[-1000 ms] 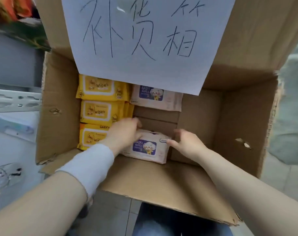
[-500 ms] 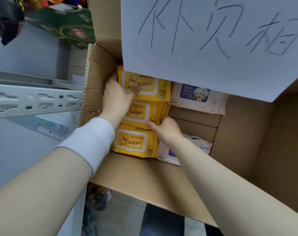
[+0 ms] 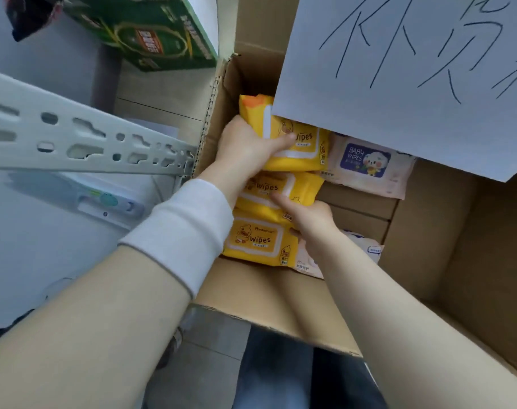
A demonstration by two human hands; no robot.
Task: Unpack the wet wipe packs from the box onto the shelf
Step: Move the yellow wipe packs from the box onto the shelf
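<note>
Starting at the left, a grey perforated shelf rail runs up to the left wall of the cardboard box, with a green carton above it. The box sits just beside the shelf, probably to keep each transfer short.

Three yellow wipes packs lie in a column along the box's left wall. The left hand grips the far yellow pack, fingers curled round its left end and thumb across its face, tilting it clear of the wall for lifting.

The right hand rests on the middle yellow pack, index finger laid on its face. Whether it has a full hold cannot be told. The near yellow pack lies untouched.

Further right, one white baby wipes pack lies at the far side and another under the right wrist. A handwritten paper sign hangs over the far right corner.
</note>
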